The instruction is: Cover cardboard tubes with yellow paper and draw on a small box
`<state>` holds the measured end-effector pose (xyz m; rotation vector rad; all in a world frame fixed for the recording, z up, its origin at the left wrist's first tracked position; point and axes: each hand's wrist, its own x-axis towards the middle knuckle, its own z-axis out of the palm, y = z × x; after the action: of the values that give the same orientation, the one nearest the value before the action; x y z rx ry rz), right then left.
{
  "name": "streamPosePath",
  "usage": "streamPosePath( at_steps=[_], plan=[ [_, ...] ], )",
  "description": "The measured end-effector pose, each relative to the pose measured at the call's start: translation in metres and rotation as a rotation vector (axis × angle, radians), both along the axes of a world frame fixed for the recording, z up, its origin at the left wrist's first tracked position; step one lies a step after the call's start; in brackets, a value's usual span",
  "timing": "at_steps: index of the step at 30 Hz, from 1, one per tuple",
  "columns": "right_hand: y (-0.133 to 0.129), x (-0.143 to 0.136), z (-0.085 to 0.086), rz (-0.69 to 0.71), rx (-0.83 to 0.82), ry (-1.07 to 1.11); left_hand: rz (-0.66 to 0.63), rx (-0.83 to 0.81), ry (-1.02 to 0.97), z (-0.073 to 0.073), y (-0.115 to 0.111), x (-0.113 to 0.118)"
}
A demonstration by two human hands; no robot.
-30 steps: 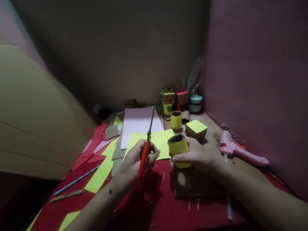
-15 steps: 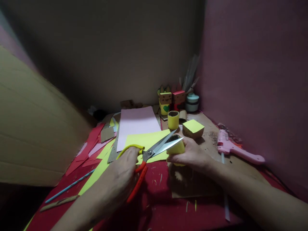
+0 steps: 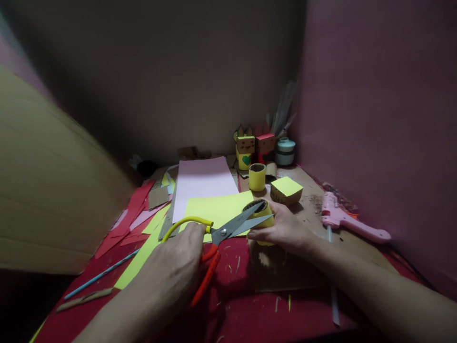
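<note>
My left hand (image 3: 182,259) is wrapped round the scissors (image 3: 223,232), which have one yellow and one red handle. Their blades are spread apart and lie over the mouth of a yellow-covered cardboard tube (image 3: 266,223). Fingers of my right hand (image 3: 285,226) grip that tube from its right side. Whether a blade touches the tube's rim I cannot tell. Behind it stands a second yellow tube (image 3: 257,178), beside a small cardboard box with a yellow top (image 3: 286,189). Yellow paper (image 3: 217,209) lies under and left of the blades.
A pink glue gun (image 3: 342,219) lies at the right. Pink paper (image 3: 203,183) is at the back, with two decorated cardboard figures (image 3: 244,155) and a teal pot (image 3: 285,152) behind. Red scraps (image 3: 139,209) and a blue stick (image 3: 102,275) are at the left.
The open scissors have tilted slightly, and their blades now look darker and sit lower across the tube's mouth. The tube leans a little differently in my right hand.
</note>
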<state>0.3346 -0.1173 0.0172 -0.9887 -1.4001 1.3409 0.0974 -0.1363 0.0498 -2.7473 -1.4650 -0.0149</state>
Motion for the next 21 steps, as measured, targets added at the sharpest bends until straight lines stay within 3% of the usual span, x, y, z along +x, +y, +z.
streamPosePath(
  at_steps=[14, 21],
  plan=[
    [0.0003, 0.0032, -0.0058, -0.028, 0.125, -0.113, -0.018, 0.006, -0.092, 0.0013, -0.002, 0.0018],
    [-0.0011, 0.0022, -0.002, -0.052, 0.085, -0.125, -0.056, 0.132, -0.04, -0.004, 0.0, -0.0018]
  ],
)
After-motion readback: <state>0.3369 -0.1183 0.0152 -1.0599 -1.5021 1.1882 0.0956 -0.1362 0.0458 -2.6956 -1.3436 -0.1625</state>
